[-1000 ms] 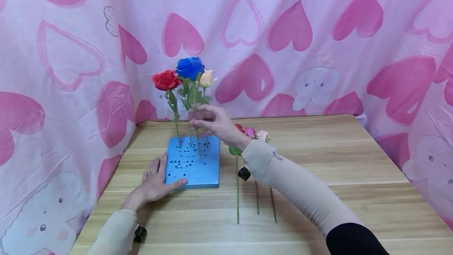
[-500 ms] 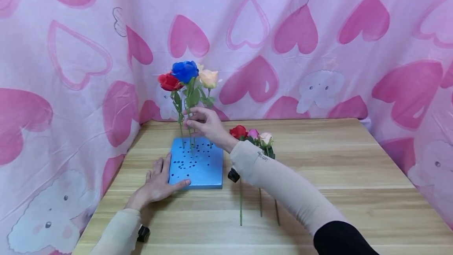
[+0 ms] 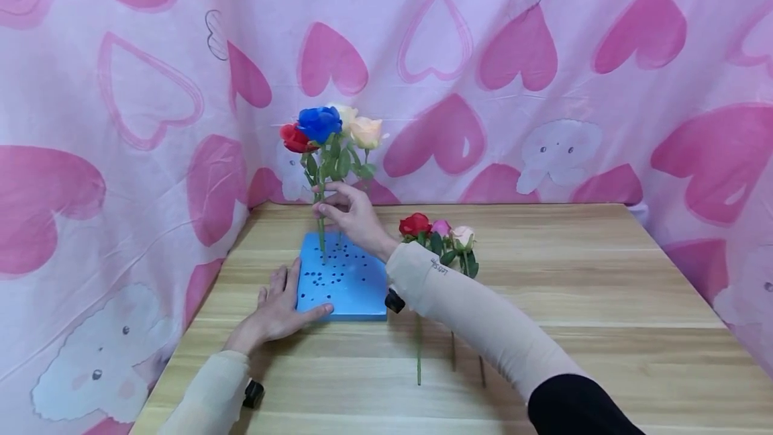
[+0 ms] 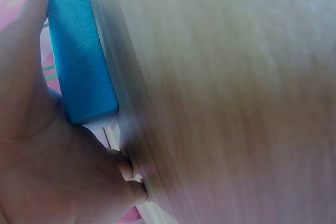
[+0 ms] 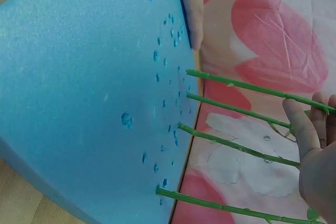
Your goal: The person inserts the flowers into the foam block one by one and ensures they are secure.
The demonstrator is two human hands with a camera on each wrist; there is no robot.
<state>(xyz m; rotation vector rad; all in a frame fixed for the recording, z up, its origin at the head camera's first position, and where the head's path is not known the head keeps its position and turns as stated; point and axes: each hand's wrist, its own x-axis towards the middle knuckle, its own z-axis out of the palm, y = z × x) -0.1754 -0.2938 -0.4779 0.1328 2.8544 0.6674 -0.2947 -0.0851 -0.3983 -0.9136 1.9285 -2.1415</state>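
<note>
While left hand [image 3: 279,309] touches block [image 3: 359,299] — stem [image 3: 323,237] in right hand [image 3: 355,215].

Head view behind left hand [image 3: 274,311] and right hand [image 3: 357,217], facing forward-down, wrist views close beside each, all sharing blue block [image 3: 356,295]

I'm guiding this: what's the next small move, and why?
I'd probably ease the long-stemmed blue rose down into the holed, rectangular blue foam-like block: the right hand holds it nearly upright there, the left hand rests against the block's edge, and whether the rose's tip is seated is unclear.
</note>
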